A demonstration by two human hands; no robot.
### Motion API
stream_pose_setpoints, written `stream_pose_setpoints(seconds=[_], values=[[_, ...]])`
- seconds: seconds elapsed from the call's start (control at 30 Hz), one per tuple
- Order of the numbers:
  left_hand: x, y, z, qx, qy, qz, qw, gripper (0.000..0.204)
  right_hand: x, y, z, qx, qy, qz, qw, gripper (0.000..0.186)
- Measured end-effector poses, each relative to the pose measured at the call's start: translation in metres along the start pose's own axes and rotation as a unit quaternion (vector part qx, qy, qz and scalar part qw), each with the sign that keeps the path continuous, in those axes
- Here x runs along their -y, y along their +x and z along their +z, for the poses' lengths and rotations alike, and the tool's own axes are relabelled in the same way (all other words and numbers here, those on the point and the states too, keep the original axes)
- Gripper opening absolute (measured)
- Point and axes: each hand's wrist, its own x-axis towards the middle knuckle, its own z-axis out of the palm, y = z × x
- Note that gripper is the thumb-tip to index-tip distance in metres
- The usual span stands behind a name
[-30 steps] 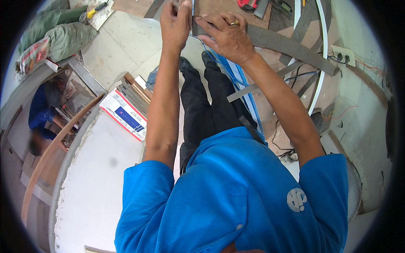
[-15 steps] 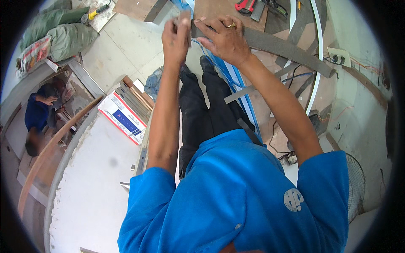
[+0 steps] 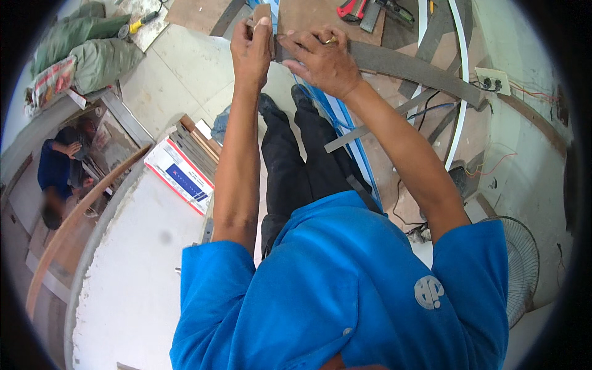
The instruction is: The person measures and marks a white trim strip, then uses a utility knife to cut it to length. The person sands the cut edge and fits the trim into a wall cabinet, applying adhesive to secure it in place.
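My left hand (image 3: 251, 60) is closed round a small flat brown block (image 3: 262, 12), whose top sticks up past the thumb. Close beside it, my right hand (image 3: 325, 63) lies over the left end of a long, slightly curved grey-brown strip (image 3: 410, 66), with its fingers bent and pressing on it. The strip runs off to the right from under that hand. My left hand is next to the strip's end; whether the block touches it I cannot tell.
A red utility knife (image 3: 351, 9) lies on a brown board beyond the strip. White edging strips (image 3: 459, 74) curve past on the right, near a wall socket (image 3: 492, 80). A fan (image 3: 521, 265) stands at lower right. At far left, another person (image 3: 55, 163) sits behind a low curved wall.
My left hand, blurred before, is now sharp and slightly farther left, with the block showing more clearly. My right hand has shifted slightly left and down, still on the strip.
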Motion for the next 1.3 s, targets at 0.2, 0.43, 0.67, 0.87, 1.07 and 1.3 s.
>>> stream_pose_setpoints(seconds=[0.2,0.43,0.67,0.87,1.07,1.3], values=[[0.009,0.016,-0.003,0.029,-0.004,0.003,1.0,0.044,0.002,0.0,-0.002,0.005,0.023,0.004,1.0,0.055],[0.008,-0.015,-0.006,0.012,0.043,-0.025,0.999,0.047,-0.002,-0.001,0.001,-0.003,0.016,0.015,1.0,0.055],[0.004,-0.018,-0.008,0.01,0.058,-0.01,0.998,0.044,0.0,0.001,0.0,-0.007,-0.002,0.011,1.0,0.053],[-0.001,0.01,0.0,0.019,-0.01,-0.012,1.0,0.041,0.0,0.004,-0.002,0.003,0.016,0.004,1.0,0.053],[0.009,-0.001,-0.009,0.005,0.058,0.018,0.998,0.039,0.001,0.001,-0.002,-0.006,0.022,0.012,1.0,0.052],[0.004,-0.001,-0.001,0.014,-0.014,0.004,1.0,0.04,0.0,0.001,-0.003,0.014,0.016,0.011,1.0,0.053]])
